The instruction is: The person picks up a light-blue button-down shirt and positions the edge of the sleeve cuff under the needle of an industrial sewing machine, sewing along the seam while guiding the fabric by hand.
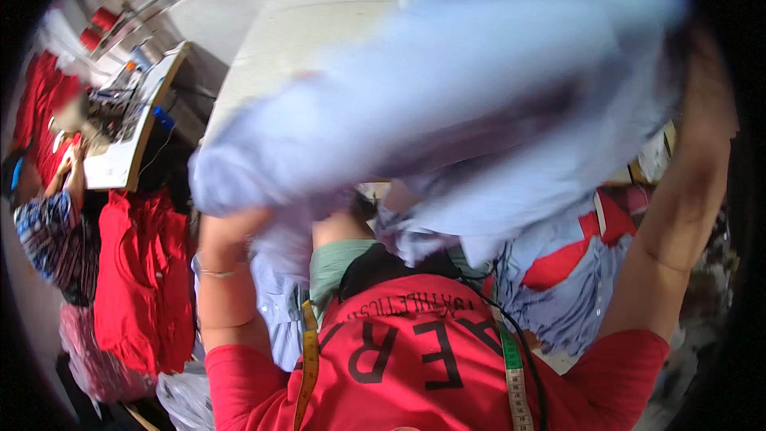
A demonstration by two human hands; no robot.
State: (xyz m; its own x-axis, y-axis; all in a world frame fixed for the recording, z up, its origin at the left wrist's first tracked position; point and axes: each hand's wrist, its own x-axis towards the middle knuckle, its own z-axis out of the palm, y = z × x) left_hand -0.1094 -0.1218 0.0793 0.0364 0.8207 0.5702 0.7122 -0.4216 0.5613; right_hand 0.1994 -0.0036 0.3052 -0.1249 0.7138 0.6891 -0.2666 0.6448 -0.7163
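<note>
A light blue shirt [479,88], smeared by motion, is spread in the air in front of me between my two raised hands. My left hand [239,227] is at its lower left end, with the fingers hidden in the cloth. On the far right, my right hand [702,64] is raised higher, at the shirt's right edge; it is blurred and its fingers do not show clearly. Loose folds of the shirt hang down over my lap. Behind it stands a pale worktable [311,32], partly covered by the cloth.
Light blue and red garments [558,263] are heaped at my right, and another light blue shirt [279,311] lies at my left. A red garment [144,279] hangs further left. Beyond it, a co-worker [56,223] sits at a sewing table [120,164] with red cloth.
</note>
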